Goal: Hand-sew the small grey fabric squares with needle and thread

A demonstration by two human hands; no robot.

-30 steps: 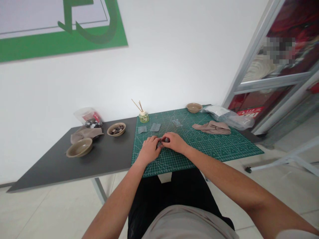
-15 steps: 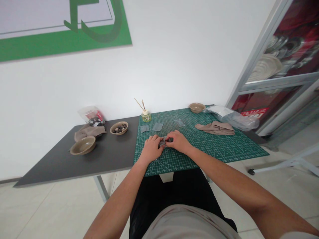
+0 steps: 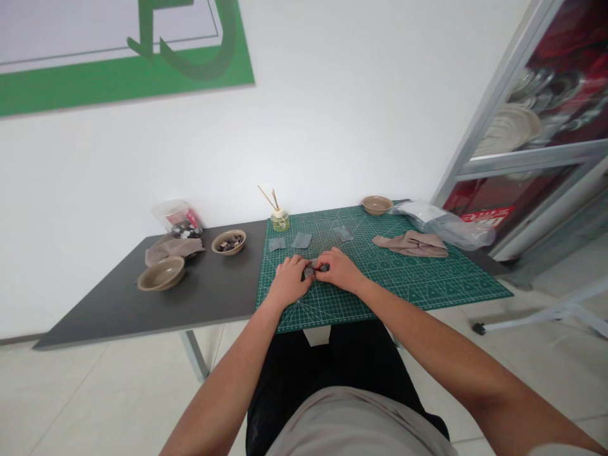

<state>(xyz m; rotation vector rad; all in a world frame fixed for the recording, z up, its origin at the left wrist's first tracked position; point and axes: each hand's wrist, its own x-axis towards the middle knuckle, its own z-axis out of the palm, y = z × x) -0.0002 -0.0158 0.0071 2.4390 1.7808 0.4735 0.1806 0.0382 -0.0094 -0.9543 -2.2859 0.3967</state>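
Close together over the green cutting mat [image 3: 394,282], both of my hands pinch one small clear plastic bag [image 3: 309,272]. Something dark shows in or behind it, but the fingers hide most of it. My left hand [image 3: 291,278] is closed on the bag's left side. On its right side, my right hand [image 3: 338,268] grips with thumb and fingertips. Beyond the hands lie more small flat plastic bags: one at the left [image 3: 277,244], a middle bag [image 3: 301,240] and a right bag [image 3: 344,234].
On the dark table [image 3: 213,304] stand a bowl of dark pieces [image 3: 228,242], another bowl [image 3: 162,274], a brown cloth [image 3: 173,249] and a plastic bag [image 3: 183,221]. A reed diffuser [image 3: 280,220], a far bowl [image 3: 377,204], a second cloth [image 3: 413,244] and plastic packaging [image 3: 446,225] line the mat.
The view has shifted slightly, so everything sits a little further right. My fingers have moved slightly on the small bag, and both hands stay in the same place on the mat.
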